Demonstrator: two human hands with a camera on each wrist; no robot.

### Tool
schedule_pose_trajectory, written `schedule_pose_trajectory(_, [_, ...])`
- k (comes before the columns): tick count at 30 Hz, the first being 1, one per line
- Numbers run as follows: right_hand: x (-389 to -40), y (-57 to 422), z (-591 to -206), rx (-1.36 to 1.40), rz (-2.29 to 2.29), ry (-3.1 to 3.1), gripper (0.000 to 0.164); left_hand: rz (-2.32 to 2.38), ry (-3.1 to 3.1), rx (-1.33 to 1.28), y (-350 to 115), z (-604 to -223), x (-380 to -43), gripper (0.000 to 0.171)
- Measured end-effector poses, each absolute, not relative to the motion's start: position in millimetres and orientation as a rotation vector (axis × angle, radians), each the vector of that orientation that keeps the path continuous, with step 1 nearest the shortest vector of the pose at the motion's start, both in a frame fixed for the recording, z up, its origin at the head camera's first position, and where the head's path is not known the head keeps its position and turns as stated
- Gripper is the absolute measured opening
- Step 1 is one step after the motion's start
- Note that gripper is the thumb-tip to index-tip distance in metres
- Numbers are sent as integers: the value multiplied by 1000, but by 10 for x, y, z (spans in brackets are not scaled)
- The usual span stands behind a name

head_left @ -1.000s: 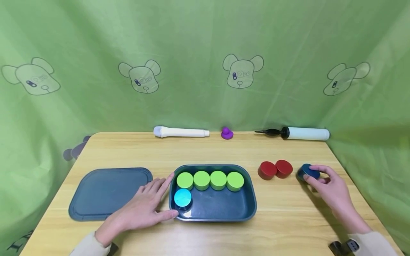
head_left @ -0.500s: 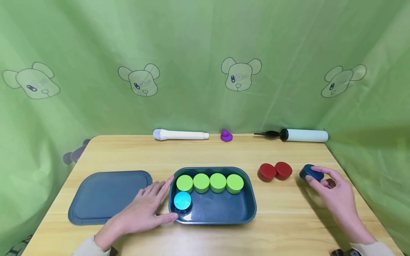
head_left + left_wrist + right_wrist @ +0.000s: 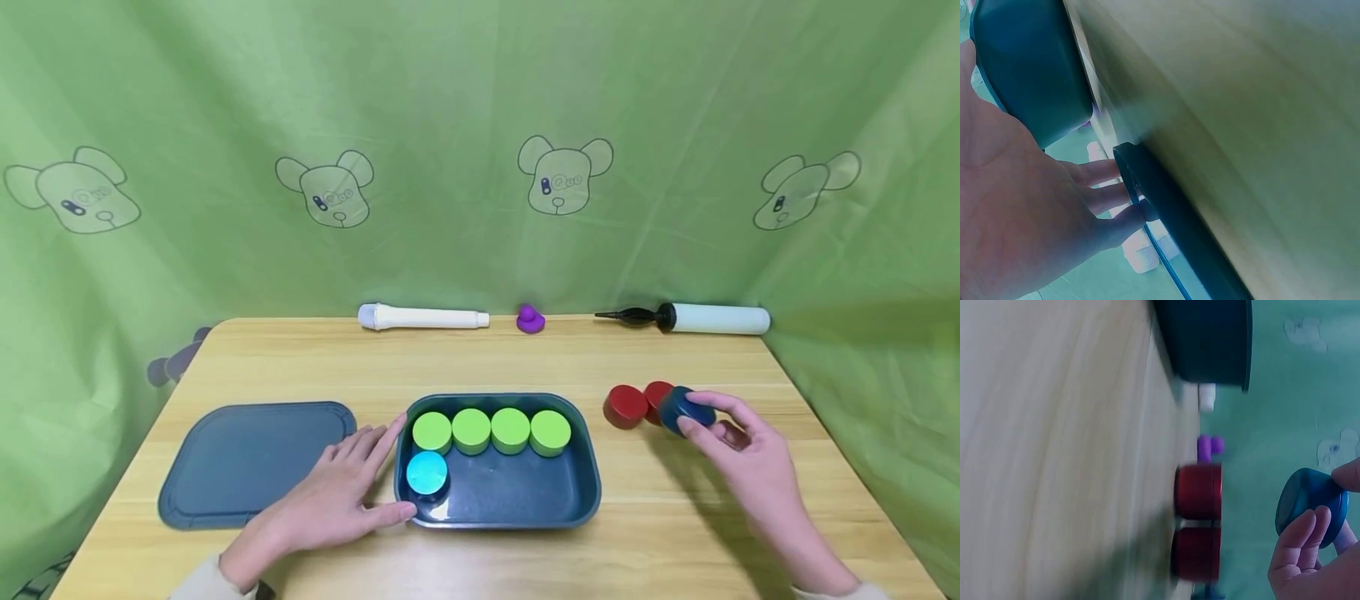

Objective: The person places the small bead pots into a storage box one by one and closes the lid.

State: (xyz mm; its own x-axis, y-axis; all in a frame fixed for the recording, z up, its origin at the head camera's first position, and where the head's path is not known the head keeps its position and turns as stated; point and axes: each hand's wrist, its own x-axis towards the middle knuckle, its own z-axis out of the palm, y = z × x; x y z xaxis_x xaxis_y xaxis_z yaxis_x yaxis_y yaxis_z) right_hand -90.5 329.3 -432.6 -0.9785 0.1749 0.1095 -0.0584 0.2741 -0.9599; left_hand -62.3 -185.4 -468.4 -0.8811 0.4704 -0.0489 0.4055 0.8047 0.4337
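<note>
My right hand [image 3: 753, 467] pinches a dark blue round tin [image 3: 681, 410] between thumb and fingers. In the right wrist view this tin [image 3: 1310, 503] is tilted and held off the table. It overlaps the farther of two red round tins [image 3: 625, 405] in the head view. My left hand [image 3: 330, 500] lies spread at the left end of a dark blue tray [image 3: 517, 500], thumb and index finger at its rim. Inside the tray, several lime green round tins [image 3: 510, 429] form a row along the back. A tin with a bright blue top [image 3: 427, 473] sits in front of the leftmost one.
A dark blue lid [image 3: 255, 454] lies left of the tray, partly behind my left hand. Along the table's back edge are a white toy microphone [image 3: 427, 317], a purple knobbed piece [image 3: 529, 319] and a white hand pump [image 3: 712, 318]. A green curtain [image 3: 450, 167] hangs behind.
My right hand has lifted the dark blue tin and carried it left toward the red tins. My left hand has stayed at the tray. The head view has tipped slightly.
</note>
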Motion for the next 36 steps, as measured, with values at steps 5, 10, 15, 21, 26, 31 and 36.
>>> schedule_pose_trajectory(5, [-910,2997,-4288,24,1731,-2401,38,645,2833,688,-1855,-4658,-629,105])
schedule_pose_trajectory(10, [-938,2728,-4296,153,1802,-2346,39,647,2828,687,-1853,-4658,-639,104])
schedule_pose_trajectory(15, [-958,2499,-4324,265,1800,-2364,36,648,2826,690,-1851,-4662,-648,104])
schedule_pose_trajectory(21, [-940,2246,-4376,402,1788,-2449,34,641,2834,697,-1855,-4659,-652,104])
schedule_pose_trajectory(26, [-925,2027,-4408,497,1739,-2537,36,639,2847,694,-1859,-4654,-654,104])
schedule_pose_trajectory(31, [-894,1848,-4426,602,1631,-2637,36,641,2842,701,-1856,-4668,-639,105])
schedule_pose_trajectory(36, [-854,1717,-4450,715,1559,-2723,35,647,2824,695,-1854,-4682,-613,104])
